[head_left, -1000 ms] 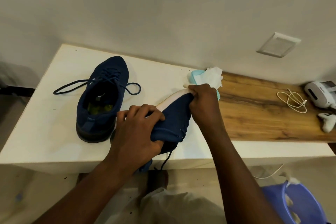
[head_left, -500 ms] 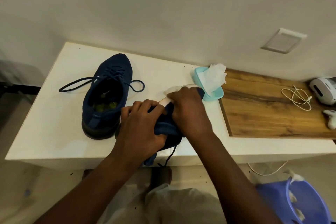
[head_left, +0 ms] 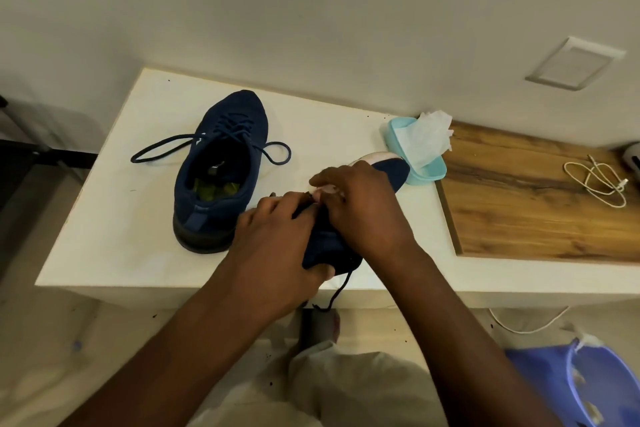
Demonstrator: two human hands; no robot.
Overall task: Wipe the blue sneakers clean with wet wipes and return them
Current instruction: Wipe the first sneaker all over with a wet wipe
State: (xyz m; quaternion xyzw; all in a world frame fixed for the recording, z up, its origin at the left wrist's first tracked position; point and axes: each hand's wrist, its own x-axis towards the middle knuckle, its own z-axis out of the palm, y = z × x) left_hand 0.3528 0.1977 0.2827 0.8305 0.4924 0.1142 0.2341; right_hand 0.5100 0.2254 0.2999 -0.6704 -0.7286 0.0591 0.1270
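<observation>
One blue sneaker (head_left: 221,166) stands upright on the white table (head_left: 114,218), toe toward the wall, laces spread out. The second blue sneaker (head_left: 391,172) lies tipped on its side at the table's front edge, pale sole facing left. My left hand (head_left: 277,250) grips its heel end. My right hand (head_left: 363,211) presses a small white wipe (head_left: 327,189) against the middle of the shoe, mostly hidden under my fingers. A teal wipes tub (head_left: 420,173) with a white wipe (head_left: 427,137) sticking out stands just beyond the shoe's toe.
A wooden board (head_left: 536,204) covers the right part of the table, with a coiled white cable (head_left: 597,184) on it. A blue plastic bin (head_left: 585,388) stands on the floor at the lower right. A white cable (head_left: 530,324) hangs under the table edge.
My right hand has slid with the wipe from the toe of the held sneaker back toward its middle, closer to my left hand. The toe now shows uncovered.
</observation>
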